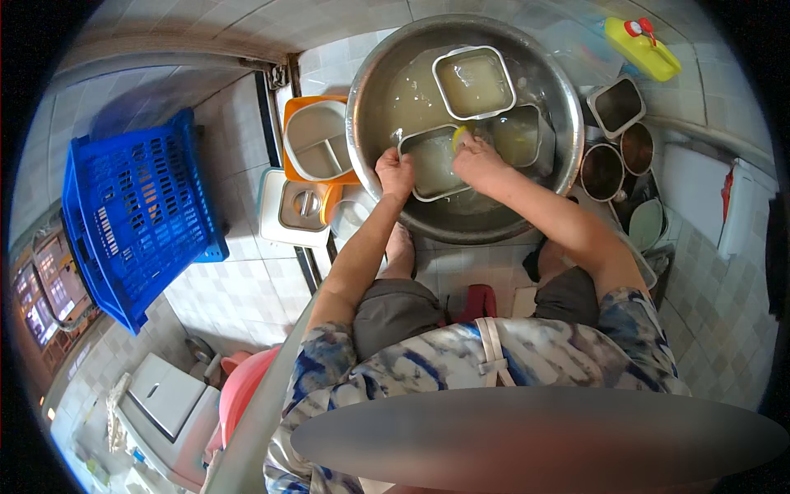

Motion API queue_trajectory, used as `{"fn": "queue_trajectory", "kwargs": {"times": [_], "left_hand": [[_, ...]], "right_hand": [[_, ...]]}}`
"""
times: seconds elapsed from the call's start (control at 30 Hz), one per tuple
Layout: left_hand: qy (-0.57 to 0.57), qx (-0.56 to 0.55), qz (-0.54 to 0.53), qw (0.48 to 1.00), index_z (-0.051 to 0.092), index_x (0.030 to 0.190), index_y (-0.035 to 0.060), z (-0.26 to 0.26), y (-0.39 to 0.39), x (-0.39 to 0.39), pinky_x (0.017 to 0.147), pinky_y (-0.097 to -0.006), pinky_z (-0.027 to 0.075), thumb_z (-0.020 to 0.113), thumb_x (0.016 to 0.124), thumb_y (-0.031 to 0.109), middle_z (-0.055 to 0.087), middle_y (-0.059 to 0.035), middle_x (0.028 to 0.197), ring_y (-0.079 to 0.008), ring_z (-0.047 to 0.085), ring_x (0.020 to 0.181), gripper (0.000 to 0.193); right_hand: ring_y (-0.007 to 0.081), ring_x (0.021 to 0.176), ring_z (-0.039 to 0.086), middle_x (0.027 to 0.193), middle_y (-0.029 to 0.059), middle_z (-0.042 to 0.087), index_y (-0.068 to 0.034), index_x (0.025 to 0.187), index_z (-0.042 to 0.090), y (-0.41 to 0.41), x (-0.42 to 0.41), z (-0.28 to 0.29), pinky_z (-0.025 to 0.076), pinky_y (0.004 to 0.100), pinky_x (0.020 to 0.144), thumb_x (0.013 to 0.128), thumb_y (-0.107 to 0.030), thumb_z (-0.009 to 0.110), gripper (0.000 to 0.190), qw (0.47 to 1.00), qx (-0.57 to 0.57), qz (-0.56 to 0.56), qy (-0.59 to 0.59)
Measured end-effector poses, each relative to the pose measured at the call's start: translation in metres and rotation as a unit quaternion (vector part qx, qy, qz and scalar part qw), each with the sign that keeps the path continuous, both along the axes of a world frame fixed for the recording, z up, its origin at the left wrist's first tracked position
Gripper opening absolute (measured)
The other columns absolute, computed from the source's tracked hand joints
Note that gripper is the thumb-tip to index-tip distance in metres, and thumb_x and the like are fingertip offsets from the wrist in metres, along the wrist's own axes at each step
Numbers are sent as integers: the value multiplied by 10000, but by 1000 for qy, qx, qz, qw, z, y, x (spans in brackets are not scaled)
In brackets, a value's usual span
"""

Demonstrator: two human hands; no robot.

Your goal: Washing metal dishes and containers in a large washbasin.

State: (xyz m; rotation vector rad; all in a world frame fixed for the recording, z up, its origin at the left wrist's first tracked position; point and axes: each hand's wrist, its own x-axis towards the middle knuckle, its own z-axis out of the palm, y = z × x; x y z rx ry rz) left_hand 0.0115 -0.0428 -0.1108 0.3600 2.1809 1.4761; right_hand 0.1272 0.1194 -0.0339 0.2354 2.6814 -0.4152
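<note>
A large round metal basin (364, 80) of cloudy water stands before me. My left hand (395, 173) grips the left rim of a square metal pan (432, 163) that sits in the basin. At that pan's right side, my right hand (478, 157) holds a yellow sponge (459, 137), mostly covered by the fingers. Behind it a second square pan (475, 80) holds cloudy liquid. Another pan (521, 133) lies partly under the water to the right, close to my right wrist.
A blue plastic crate (142, 210) stands at the left. Beside the basin are a divided white container (318, 142) and a metal lid (303, 205). On the right are several metal containers (602, 170) and a yellow bottle (645, 49) with a red cap. A pink tub (244, 386) is at lower left.
</note>
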Motion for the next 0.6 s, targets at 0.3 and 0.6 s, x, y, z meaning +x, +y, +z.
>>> {"fn": "queue_trajectory", "kwargs": {"times": [0.3, 0.6], "left_hand": [[-5, -82, 3, 997, 481, 578, -10, 49, 13, 1, 460, -302, 357, 630, 829, 181, 413, -41, 477, -100, 348, 476, 348], [51, -130, -78, 987, 530, 658, -25, 40, 9, 3, 585, -405, 463, 574, 794, 181, 570, -200, 628, -374, 567, 598, 251]], "right_hand": [[285, 1061, 502, 1080, 151, 569, -6, 915, 658, -12, -21, -8, 441, 382, 814, 763, -100, 540, 214, 996, 30, 69, 49], [345, 1033, 574, 1108, 232, 566, 42, 1000, 617, -41, -40, -67, 506, 468, 749, 844, -97, 459, 263, 966, -90, -65, -232]]}}
